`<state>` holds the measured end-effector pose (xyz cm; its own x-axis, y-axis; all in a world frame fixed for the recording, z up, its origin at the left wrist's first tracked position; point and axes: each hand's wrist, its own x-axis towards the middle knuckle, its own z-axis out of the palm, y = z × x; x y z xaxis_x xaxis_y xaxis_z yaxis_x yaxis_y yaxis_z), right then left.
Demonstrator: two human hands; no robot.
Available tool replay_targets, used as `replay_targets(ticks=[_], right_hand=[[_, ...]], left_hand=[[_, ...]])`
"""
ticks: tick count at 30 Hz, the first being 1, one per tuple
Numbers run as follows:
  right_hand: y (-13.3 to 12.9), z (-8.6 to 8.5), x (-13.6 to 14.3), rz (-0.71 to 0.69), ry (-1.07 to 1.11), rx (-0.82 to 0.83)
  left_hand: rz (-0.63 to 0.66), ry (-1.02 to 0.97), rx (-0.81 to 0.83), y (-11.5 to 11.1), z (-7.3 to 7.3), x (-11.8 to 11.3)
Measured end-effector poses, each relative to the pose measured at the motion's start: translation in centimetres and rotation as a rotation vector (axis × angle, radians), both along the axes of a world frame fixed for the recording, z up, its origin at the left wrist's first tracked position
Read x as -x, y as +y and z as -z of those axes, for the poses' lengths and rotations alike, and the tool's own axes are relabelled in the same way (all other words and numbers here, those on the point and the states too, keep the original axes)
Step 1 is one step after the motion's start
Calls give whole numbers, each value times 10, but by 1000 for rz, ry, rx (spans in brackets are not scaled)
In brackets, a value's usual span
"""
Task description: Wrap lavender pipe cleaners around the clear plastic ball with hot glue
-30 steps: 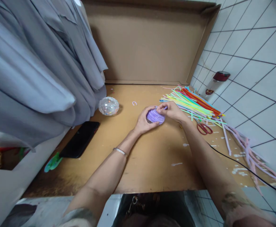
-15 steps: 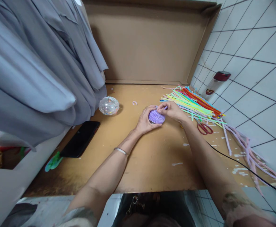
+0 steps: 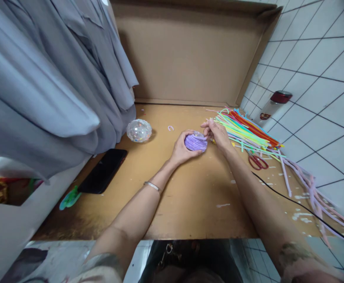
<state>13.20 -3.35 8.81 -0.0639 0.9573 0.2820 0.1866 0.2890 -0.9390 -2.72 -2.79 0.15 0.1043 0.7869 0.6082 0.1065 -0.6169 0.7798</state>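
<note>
My left hand [image 3: 181, 150] is wrapped around a small rounded form coiled with purple pipe cleaner [image 3: 195, 144], held just above the table. A clear patch shows at the top of the coil. Close to its right side, my right hand [image 3: 216, 133] is closed in a pinch, with the loose end of the purple strand running to its fingers. The fingertips partly hide that end. Left of my hands, a clear round plastic ball [image 3: 139, 131] with coloured specks rests on the table.
A bundle of colourful pipe cleaners [image 3: 248, 129] lies at the right, beside red-handled scissors [image 3: 258, 161] and a black cable [image 3: 290, 197]. A black phone [image 3: 103, 171] is at the left. Behind stands a cardboard panel [image 3: 183, 55]; a red-lidded jar [image 3: 273, 106] is by the tiled wall.
My right hand has moved right and slightly up, away from the top of the purple coil, uncovering a clear patch there. My left hand keeps its hold. The view has shifted slightly.
</note>
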Motion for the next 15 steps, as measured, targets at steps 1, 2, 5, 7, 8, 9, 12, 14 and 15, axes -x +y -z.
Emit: replay_targets(ticks=[1,2,5,7,8,9,12,14,15], right_hand=[[1,2,0,33,22,-8],[2,4,-1,65,37,-24],[4,15,-5,147,24,-94],[3,25,-8,209,-39,-159],[2,29,-8,243,-83,-196],[0,34,-9,280,-131,-233],[-6,43,-8,379,-255,-346],[-8,47,-11,484,-330,-403],[-9,48,-13,553,-364,-415]], left_hand=[[2,-9,16,1,1,1],[6,-22,32,2,1,1],[37,-69,75,5,5,1],[71,-91,98,6,7,0],[90,-96,107,6,8,-1],[107,-98,115,6,8,-2],[123,-81,126,6,9,-1],[91,-66,121,8,9,3],[64,-73,118,10,9,5]])
